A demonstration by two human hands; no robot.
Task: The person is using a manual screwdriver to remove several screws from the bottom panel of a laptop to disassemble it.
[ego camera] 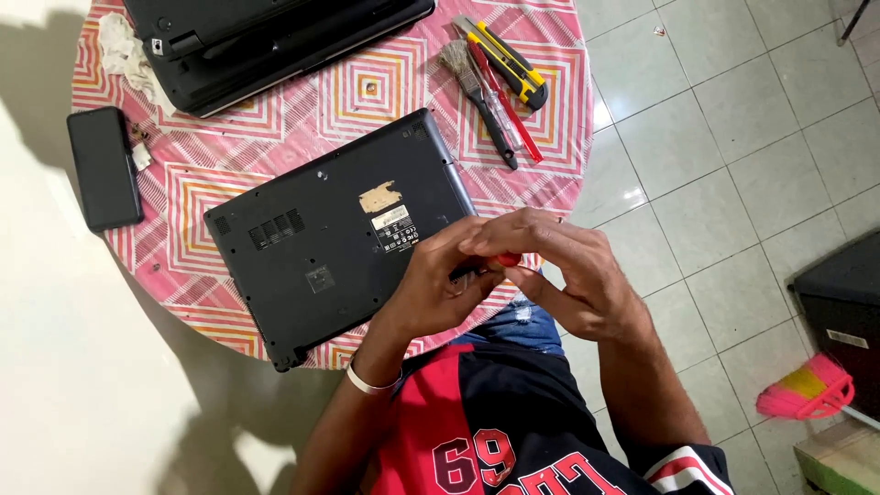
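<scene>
We are looking down at a round table covered with a pink patterned cloth, and both of our hands are meeting just past its near edge. Our left hand, with a white band at the wrist, is curling its fingers around a small tool with a red part and a dark part; the right hand is closing over the same tool from the other side, fingertips touching those of the left. Both grips are tight on it, though most of the tool is hidden by our fingers.

A dark laptop is lying upside down just beside the hands, its base facing up, with 1 white label and 1 tan patch near the middle. A 2nd laptop is lying at the far edge. A black phone is resting at the left edge, well apart from the hands. A yellow knife, a brush and a red screwdriver are lying together at the far right of the table. On the tiled floor, a pink broom is showing at the right.
</scene>
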